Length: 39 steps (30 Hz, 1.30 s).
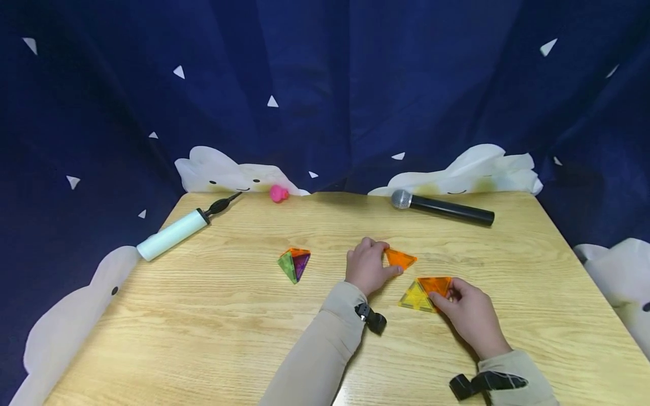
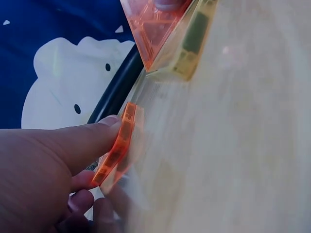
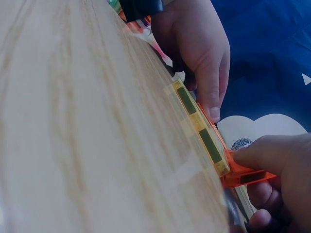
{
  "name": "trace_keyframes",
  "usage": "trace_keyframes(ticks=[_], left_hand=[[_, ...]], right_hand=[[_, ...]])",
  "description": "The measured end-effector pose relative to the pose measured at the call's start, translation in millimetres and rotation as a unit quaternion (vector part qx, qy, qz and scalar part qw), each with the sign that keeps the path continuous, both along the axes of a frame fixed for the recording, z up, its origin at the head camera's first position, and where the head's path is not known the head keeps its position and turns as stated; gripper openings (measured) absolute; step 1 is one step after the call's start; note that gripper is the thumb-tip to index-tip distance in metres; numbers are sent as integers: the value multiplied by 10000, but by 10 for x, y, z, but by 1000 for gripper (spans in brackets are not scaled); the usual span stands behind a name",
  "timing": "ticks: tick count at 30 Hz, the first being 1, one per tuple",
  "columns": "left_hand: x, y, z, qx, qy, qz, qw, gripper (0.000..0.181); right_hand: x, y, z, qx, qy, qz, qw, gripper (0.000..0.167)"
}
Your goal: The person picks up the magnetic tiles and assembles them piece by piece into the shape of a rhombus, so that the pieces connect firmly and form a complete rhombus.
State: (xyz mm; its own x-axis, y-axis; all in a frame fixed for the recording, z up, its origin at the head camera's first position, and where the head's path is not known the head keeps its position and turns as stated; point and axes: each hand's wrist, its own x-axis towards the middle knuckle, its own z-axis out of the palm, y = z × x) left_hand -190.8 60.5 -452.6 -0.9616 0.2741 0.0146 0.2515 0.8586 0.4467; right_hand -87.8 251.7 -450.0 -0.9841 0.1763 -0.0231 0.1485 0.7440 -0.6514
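Observation:
My left hand [image 1: 367, 267] pinches a translucent orange triangular magnetic tile [image 1: 399, 259] at its left corner. In the left wrist view the thumb lies along the edge of that tile [image 2: 118, 145], low over the tabletop. My right hand [image 1: 473, 317] holds a second orange triangular tile [image 1: 435, 285] between thumb and fingers. A yellow triangular tile [image 1: 416, 298] lies edge to edge with it, and the right wrist view shows the yellow tile's thick edge [image 3: 199, 127] close to the wood. Left of my left hand stands a small peaked group of green, purple and orange tiles [image 1: 294, 264].
On the wooden table [image 1: 213, 316], a black microphone [image 1: 447, 208] lies at the back right. A pale blue hand pump [image 1: 175, 234] lies at the back left, and a small pink object [image 1: 278, 193] sits at the rear edge. A dark blue curtain [image 1: 315, 67] hangs behind.

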Motion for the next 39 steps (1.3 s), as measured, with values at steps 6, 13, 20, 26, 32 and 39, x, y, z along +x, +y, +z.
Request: trace_keyframes(ticks=[6, 13, 20, 26, 32, 39], left_hand=[[77, -90, 7, 146, 39, -90, 9998, 59], [141, -172, -3, 171, 14, -154, 9997, 60], [216, -210, -9, 249, -27, -151, 9996, 60], [288, -242, -14, 247, 26, -134, 9996, 59], [379, -283, -13, 202, 175, -159, 9995, 58], [429, -306, -5, 245, 196, -124, 9994, 58]], right_hand=[[-2, -4, 4, 25, 29, 29, 10000, 28], [-10, -2, -10, 71, 86, 41, 9999, 27], [-5, 15, -11, 65, 140, 55, 9999, 28], [-7, 23, -12, 88, 147, 84, 9998, 28], [-3, 28, -23, 157, 265, 84, 9995, 28], [-5, 17, -33, 127, 239, 86, 9996, 28]])
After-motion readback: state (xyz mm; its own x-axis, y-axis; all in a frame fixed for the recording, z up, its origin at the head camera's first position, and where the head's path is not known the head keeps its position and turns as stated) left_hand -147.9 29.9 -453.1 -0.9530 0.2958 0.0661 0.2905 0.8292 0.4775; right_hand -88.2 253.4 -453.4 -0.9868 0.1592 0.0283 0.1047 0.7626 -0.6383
